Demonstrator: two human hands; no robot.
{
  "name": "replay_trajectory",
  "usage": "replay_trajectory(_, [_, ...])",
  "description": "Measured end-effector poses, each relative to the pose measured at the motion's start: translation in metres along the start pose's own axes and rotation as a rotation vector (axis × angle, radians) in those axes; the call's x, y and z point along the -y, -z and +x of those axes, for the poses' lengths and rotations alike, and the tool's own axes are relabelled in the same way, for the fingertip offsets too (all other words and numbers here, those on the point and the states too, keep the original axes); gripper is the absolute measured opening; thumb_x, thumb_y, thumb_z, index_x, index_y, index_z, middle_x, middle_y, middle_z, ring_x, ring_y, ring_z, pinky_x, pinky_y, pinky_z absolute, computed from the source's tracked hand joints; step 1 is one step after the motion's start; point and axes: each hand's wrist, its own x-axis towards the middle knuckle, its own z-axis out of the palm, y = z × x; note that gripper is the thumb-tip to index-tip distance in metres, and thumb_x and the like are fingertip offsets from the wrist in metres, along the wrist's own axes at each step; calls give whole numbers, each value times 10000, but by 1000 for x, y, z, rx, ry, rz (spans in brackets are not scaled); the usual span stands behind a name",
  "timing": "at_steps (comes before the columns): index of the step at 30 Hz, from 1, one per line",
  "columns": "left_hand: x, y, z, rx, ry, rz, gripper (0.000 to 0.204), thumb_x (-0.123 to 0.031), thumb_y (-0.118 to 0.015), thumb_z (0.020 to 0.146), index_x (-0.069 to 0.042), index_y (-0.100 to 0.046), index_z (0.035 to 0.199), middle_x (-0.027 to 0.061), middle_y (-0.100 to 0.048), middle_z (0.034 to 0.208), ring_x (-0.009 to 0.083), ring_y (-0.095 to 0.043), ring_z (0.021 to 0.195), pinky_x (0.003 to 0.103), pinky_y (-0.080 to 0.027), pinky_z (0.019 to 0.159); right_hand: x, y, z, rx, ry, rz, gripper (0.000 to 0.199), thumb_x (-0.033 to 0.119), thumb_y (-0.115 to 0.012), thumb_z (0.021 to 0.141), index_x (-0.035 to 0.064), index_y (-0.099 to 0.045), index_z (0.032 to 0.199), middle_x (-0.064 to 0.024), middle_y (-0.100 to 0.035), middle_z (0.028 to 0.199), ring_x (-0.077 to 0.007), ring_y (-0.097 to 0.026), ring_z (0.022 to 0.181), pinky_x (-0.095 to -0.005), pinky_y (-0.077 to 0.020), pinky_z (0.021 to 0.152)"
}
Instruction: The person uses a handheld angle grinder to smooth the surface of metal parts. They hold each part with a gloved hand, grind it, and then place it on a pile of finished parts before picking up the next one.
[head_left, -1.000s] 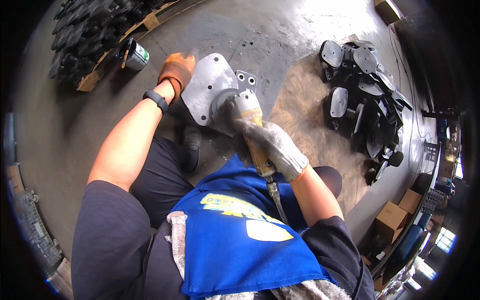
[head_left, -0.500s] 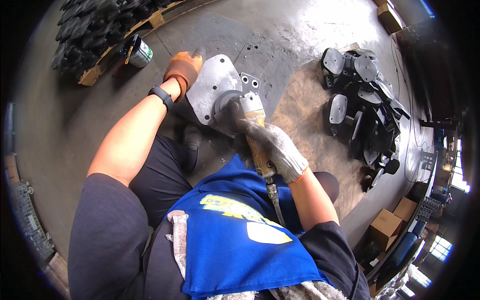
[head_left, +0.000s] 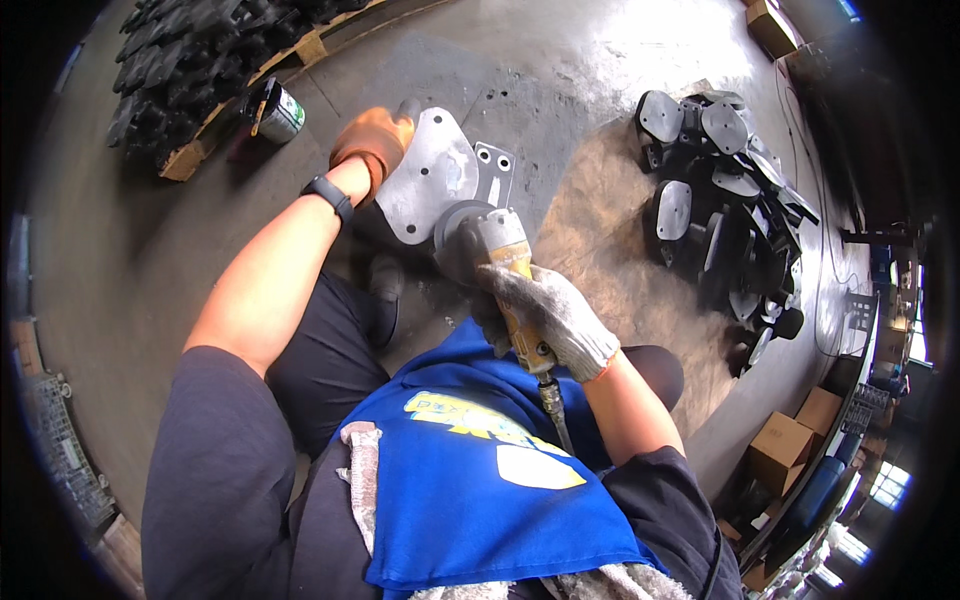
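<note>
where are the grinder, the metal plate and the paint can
grinder [head_left: 500,262]: head view, on its yellow body by the guard.
metal plate [head_left: 425,180]: head view, on its flat grey face.
paint can [head_left: 280,112]: head view, on its side wall.

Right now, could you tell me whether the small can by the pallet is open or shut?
Open: the can has no lid, and a brush handle sticks out of it.

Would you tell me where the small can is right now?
In the head view the small can stands on the floor at upper left, beside the wooden pallet of dark parts, left of the orange-gloved left hand.
</note>
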Motion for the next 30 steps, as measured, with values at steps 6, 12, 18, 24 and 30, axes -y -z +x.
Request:
replay_trajectory(6, [17, -12, 20, -33, -223, -33, 458, -407, -526, 917, -36, -671, 1143, 230, -661, 1160, 423, -627, 1067, 442, -506, 932, -4, 6, -15, 35, 3, -72, 374, 354, -703, 911, 15, -611, 1037, -68, -645, 776, -147, -611, 589, -267, -503, 515])
replay_trajectory(12, [28, -27, 47, -60, -270, -41, 394, -348, -550, 879, -75, -663, 1139, 206, -680, 1117, 410, -642, 1028, 435, -519, 899, -7, 10, -8, 2, 24, -168, 376, 362, -683, 917, 7, -614, 1017, -70, -644, 771, -143, -610, 583, -266, -505, 517])
replay_trajectory(18, [32, -27, 52, -22, -275, -31, 392, -348, -549, 876, -68, -664, 1126, 199, -678, 1126, 407, -641, 1029, 436, -521, 884, 0, 6, 2, 38, 27, -181, 365, 369, -672, 917, 10, -622, 964, -67, -629, 738, -145, -592, 561, -267, -479, 522])
replay_trajectory(24, [27, -25, 50, -18, -296, -32, 426, -387, -556, 867, -72, -677, 1127, 199, -672, 1150, 413, -634, 1045, 443, -516, 898, 8, -3, 17, 14, 27, -243, 371, 380, -668, 915, 12, -627, 932, -60, -621, 702, -150, -583, 549, -272, -463, 525])
replay_trajectory(30, [24, -24, 48, -20, -291, 8, 447, -406, -549, 872, -86, -683, 1153, 199, -665, 1177, 415, -626, 1078, 442, -510, 923, 1, -3, 22, -12, 72, -266, 373, 384, -670, 917, 13, -629, 938, -59, -614, 693, -149, -580, 546, -267, -456, 527])
